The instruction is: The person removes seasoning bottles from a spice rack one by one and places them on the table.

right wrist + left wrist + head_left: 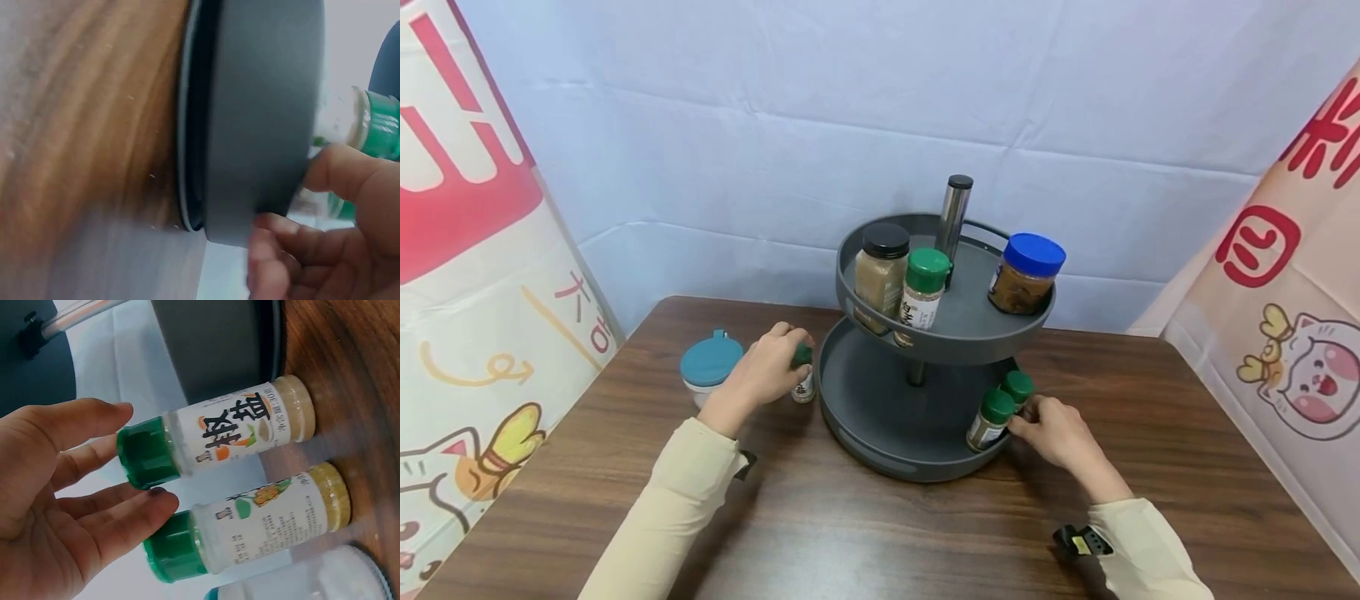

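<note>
Left of a grey two-tier turntable [917,467], my left hand [767,362] reaches over a green-capped seasoning bottle [231,428] standing on the table. Thumb and fingers lie on either side of its cap. A second green-capped bottle [262,525] stands beside it, a fingertip overlapping its cap in the left wrist view. On the other side, my right hand [1060,429] pinches the lower tier's rim [265,125], thumb at the top edge and fingers against the outer wall. Two green-capped bottles [991,421] stand in that tier near my right thumb.
The upper tier [977,337] carries a black-lidded jar [880,275], a green-capped bottle [920,292] and a blue-lidded jar [1026,271] around a metal post [953,217]. A teal-lidded container [711,362] stands by my left wrist. Printed cloths hang around the table [850,533].
</note>
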Demonstrator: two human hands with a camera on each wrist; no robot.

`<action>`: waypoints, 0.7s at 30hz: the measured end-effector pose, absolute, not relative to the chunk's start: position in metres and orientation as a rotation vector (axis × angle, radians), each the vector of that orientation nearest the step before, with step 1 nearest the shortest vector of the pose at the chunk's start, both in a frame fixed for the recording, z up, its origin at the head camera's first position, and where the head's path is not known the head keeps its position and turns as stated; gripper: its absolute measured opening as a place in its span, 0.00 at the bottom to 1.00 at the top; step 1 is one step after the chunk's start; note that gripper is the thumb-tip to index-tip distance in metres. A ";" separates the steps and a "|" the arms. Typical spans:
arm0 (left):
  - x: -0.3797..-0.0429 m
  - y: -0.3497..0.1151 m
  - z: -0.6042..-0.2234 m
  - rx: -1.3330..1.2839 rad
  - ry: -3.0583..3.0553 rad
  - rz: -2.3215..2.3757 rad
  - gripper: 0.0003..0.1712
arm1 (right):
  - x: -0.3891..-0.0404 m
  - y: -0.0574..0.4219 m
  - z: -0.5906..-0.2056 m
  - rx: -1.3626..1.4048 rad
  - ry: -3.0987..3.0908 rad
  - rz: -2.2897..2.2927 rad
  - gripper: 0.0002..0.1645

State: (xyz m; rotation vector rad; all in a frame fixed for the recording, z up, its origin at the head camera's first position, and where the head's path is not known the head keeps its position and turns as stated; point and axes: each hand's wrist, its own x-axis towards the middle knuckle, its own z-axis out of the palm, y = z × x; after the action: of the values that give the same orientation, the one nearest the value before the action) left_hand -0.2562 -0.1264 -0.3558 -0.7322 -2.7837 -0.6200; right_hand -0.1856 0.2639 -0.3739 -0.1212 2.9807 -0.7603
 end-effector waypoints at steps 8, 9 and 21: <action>-0.246 -0.127 -0.351 -0.701 -2.800 -0.485 0.21 | -0.178 0.276 -0.353 -0.236 2.880 -0.685 0.22; -0.245 -0.128 -0.350 -0.698 -2.800 -0.473 0.21 | -0.178 0.277 -0.350 -0.241 2.875 -0.671 0.23; -0.234 -0.129 -0.349 -0.753 -2.781 -0.441 0.20 | -0.175 0.278 -0.342 -0.242 2.870 -0.616 0.30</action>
State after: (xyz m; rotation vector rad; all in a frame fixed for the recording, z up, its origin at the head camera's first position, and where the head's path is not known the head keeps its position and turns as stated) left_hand -0.2343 -0.1285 -0.3494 -0.7535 -2.7807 -0.4412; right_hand -0.1748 0.2778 -0.3423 -0.2423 2.8696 -0.6156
